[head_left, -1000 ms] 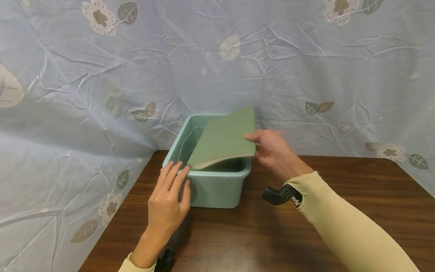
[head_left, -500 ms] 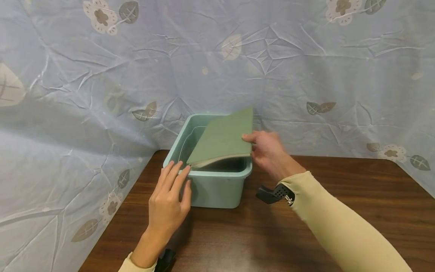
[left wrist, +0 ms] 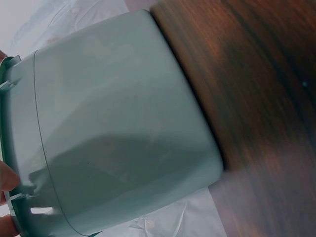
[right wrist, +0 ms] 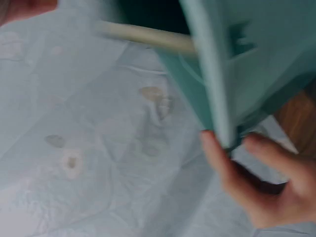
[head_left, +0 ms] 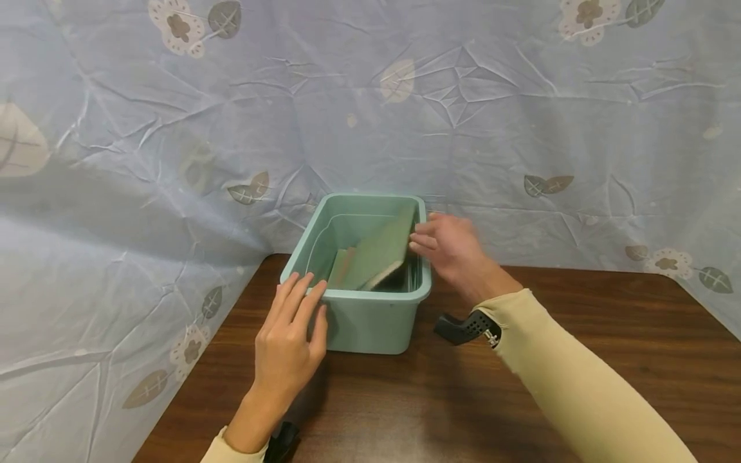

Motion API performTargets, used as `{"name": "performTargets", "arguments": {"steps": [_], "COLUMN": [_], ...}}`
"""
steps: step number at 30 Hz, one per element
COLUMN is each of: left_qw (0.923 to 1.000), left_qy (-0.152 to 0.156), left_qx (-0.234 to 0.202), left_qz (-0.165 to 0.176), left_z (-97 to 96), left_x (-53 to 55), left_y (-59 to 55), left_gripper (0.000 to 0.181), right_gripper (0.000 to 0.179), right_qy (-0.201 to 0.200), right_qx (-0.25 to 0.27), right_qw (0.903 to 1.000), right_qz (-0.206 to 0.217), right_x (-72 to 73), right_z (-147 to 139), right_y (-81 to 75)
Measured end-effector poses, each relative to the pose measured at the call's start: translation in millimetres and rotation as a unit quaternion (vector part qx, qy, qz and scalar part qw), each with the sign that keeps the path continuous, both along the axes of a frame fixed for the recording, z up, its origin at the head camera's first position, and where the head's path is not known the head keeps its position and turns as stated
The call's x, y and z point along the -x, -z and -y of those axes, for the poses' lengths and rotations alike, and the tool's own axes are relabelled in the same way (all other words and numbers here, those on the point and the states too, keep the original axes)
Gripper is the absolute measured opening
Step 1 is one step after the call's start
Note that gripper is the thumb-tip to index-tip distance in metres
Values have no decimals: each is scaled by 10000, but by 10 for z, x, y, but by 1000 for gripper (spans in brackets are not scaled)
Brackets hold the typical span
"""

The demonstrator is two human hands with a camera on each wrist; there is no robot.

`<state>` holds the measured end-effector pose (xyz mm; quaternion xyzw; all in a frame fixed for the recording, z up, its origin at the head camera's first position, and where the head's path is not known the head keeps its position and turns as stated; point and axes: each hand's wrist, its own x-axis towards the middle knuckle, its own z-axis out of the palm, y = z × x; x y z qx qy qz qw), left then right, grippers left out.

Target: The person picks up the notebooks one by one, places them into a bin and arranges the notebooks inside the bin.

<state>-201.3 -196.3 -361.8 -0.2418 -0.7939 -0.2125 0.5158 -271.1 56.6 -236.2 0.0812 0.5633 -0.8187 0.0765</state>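
Note:
A pale green plastic bin [head_left: 370, 325] stands on the table. Inside it a green-covered notebook [head_left: 386, 247] lies tilted, its right side higher and its pale page edge facing me. More flat items [head_left: 341, 263], one with a brownish edge, show under its left side. My left hand [head_left: 288, 350] holds the bin's near left corner. In the right wrist view its finger and thumb [right wrist: 259, 143] straddle the rim. My right hand [head_left: 454, 257] hovers at the bin's right rim, fingers loosely extended beside the notebook and gripping nothing. Only its fingertips [right wrist: 29, 7] show in the right wrist view.
Behind the bin and along the left hangs a wrinkled grey-blue sheet [head_left: 480, 161] with flower and leaf prints. The dark wooden table [head_left: 567, 321] extends to the right and in front. Black wrist mounts [head_left: 463, 326] stick out below the sleeves.
The notebook, held raised over the bin's right rim by my right hand, has been let go and dropped down inside. The left hand stays at the corner.

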Motion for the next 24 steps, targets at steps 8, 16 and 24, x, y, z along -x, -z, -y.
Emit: {"name": "performTargets", "arguments": {"steps": [8, 16, 24], "left_qw": [10000, 10000, 10000], "left_qy": [-1, 5, -12], "left_qx": [20, 25, 36], "left_qz": [-17, 3, 21], "left_z": [-7, -8, -14], "left_x": [2, 0, -10], "left_y": [-5, -6, -15], "left_gripper": [36, 38, 37], "right_gripper": [59, 65, 63], "right_qy": [-257, -434, -658], "right_qx": [-186, -59, -343], "right_qw": [9992, 9990, 9965], "right_qz": [-256, -126, -375], "right_x": [-76, -106, -116], "right_z": [-168, -175, -238], "right_y": [-179, -203, -184]}}
